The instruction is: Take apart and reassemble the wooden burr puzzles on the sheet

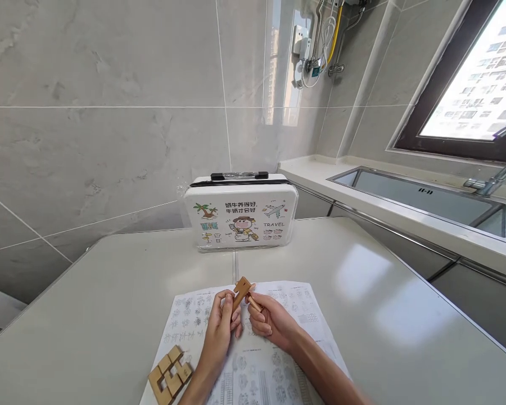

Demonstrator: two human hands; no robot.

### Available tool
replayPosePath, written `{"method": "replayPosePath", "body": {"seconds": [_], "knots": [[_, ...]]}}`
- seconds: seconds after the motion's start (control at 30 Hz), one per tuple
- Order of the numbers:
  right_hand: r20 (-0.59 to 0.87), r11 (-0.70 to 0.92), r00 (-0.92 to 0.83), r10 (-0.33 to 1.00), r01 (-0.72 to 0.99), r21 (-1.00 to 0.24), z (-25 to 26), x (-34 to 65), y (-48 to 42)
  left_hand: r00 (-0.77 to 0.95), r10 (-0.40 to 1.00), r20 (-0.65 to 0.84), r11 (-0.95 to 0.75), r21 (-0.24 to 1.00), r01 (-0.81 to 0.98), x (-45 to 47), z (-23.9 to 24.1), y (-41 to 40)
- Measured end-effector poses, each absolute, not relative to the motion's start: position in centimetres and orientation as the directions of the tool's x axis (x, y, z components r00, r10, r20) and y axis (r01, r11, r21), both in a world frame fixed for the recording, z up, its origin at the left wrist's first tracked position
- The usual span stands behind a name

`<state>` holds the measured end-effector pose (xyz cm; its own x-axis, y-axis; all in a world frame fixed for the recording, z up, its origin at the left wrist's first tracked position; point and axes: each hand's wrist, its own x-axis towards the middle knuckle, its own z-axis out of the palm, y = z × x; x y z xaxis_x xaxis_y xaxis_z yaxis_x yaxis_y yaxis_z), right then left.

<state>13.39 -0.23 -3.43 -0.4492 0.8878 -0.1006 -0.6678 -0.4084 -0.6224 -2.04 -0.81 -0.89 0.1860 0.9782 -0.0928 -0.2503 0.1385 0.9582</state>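
My left hand point(222, 316) is closed around a notched wooden puzzle piece point(242, 286), which tilts up above the paper. My right hand point(274, 319) meets it from the other side, pinching a smaller wooden piece point(255, 304) against or just beside the notched one. Whether the two pieces touch, I cannot tell. Under both hands lies a printed instruction sheet point(253, 365) covered with small diagrams. Several notched wooden pieces point(172, 378) sit grouped on the sheet's left edge, beside my left forearm.
A white cartoon-printed case point(242, 216) with a black handle stands at the table's back edge against the tiled wall. The pale table point(109, 315) extends to both sides. On the right are a counter with a sink point(417, 194), a faucet point(495, 177) and a window.
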Motion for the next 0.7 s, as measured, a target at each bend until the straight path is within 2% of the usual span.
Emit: {"method": "replayPosePath", "body": {"seconds": [0.37,0.57,0.7], "knots": [[-0.062,-0.445,-0.548,0.834,-0.602,-0.663,-3.2,14.1,-0.2,0.196,0.975,-0.106,0.157,0.951,-0.268,-1.6,-1.9,-0.5],[-0.036,-0.506,-0.687,0.726,-0.497,-0.705,-2.1,15.0,-0.7,0.115,0.987,-0.113,0.138,0.960,-0.244,-1.5,-1.9,-0.4],[-0.015,-0.531,-0.755,0.656,-0.447,-0.720,-2.6,15.6,-0.9,0.192,0.973,-0.130,0.178,0.950,-0.257,-1.8,-1.9,-0.5]]}}
